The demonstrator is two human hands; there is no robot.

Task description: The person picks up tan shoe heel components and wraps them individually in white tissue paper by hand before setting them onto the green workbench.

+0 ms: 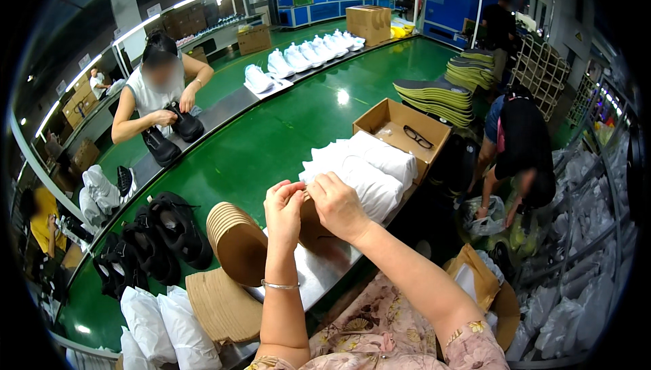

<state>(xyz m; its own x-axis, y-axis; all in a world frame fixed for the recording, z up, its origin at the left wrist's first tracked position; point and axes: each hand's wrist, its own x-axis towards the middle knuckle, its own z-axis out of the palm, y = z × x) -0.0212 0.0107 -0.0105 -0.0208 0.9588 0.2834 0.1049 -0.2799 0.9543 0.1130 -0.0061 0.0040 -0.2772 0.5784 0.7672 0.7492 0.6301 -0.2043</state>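
My left hand (283, 211) and my right hand (337, 206) are closed in pinches, fingertips nearly meeting above the table. Between and below them shows a curved brown cardboard piece (314, 233), its upper edge at my fingers; they partly hide the grip. Just left of my left wrist, which wears a bracelet, stands a curled stack of cardboard sheets (239, 244). A flatter cardboard stack (224, 305) lies nearer to me. White paper-wrapped bundles (366, 173) lie just beyond my right hand.
An open carton (400, 132) with eyeglasses stands beyond the bundles. Black shoes (180, 227) and more white bundles (163, 329) are at left. Across the green table, a person (159, 92) handles black shoes. White shoes line the conveyor (234, 109). At right, another person (522, 139) bends over bags.
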